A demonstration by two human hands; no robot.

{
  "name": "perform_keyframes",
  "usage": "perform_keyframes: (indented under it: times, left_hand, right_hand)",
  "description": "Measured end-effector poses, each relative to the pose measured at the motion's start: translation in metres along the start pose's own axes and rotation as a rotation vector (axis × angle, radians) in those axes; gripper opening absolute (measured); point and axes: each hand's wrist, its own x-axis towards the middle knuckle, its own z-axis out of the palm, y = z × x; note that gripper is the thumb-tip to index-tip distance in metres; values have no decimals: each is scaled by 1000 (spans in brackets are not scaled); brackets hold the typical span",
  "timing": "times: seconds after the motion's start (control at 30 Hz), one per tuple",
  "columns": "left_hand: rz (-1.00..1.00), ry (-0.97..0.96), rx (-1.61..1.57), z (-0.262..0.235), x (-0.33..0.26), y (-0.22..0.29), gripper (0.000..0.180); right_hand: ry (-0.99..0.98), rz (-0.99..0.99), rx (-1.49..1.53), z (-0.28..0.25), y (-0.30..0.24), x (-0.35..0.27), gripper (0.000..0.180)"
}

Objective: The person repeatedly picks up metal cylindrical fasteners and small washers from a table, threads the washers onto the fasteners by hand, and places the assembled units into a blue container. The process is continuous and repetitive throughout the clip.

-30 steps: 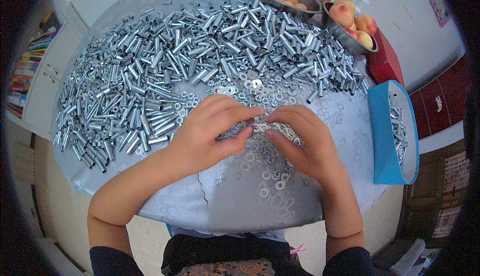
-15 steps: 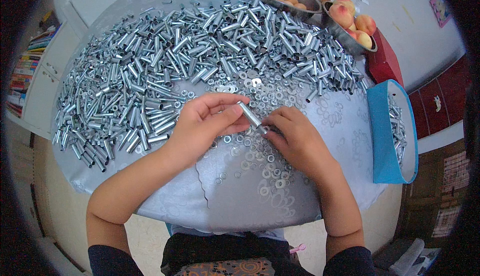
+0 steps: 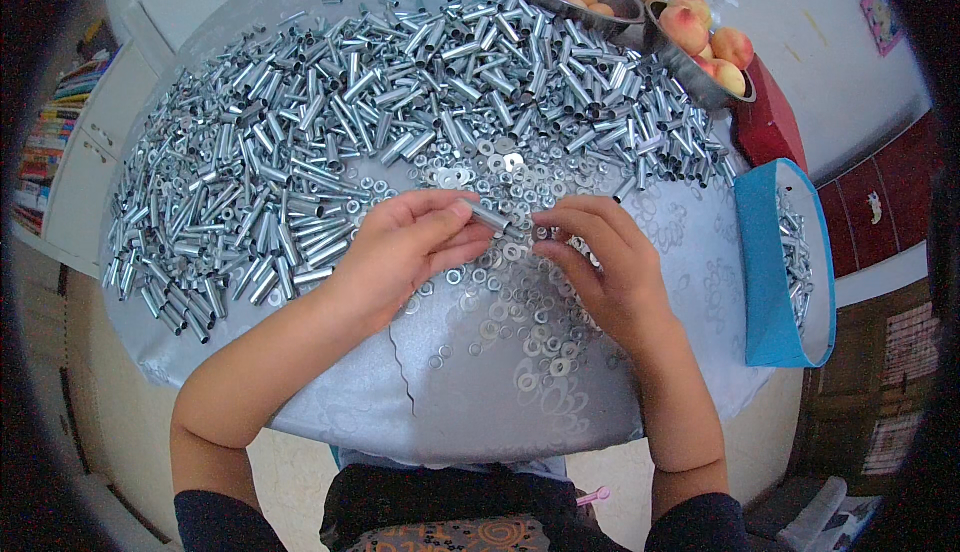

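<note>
Fingertips of the left hand [image 3: 405, 252] pinch one short metal tube [image 3: 492, 219] above the washers [image 3: 520, 332]; the right hand [image 3: 600, 262] closes at its end. Most tubes [image 3: 330, 122] lie heaped; few fill the blue box [image 3: 765, 282].

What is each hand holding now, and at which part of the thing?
The left hand pinches a short metal tube at its left end. The right hand meets the tube's other end with its fingertips; whether it holds a washer there cannot be told.
</note>
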Motion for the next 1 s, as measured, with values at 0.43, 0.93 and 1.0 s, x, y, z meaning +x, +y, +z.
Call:
perform_keyframes:
  times: [0.43, 0.93, 1.0]
  left_hand:
    - [-141, -254, 74, 8, -9, 0, 28]
    - [-530, -495, -241, -4, 2, -3, 39]
    - [-516, -468, -285, -6, 4, -8, 39]
  right_hand:
    - [137, 146, 259, 2, -12, 0, 23]
    - [-200, 129, 103, -2, -12, -4, 29]
    - [-297, 91, -16, 0, -3, -6, 25]
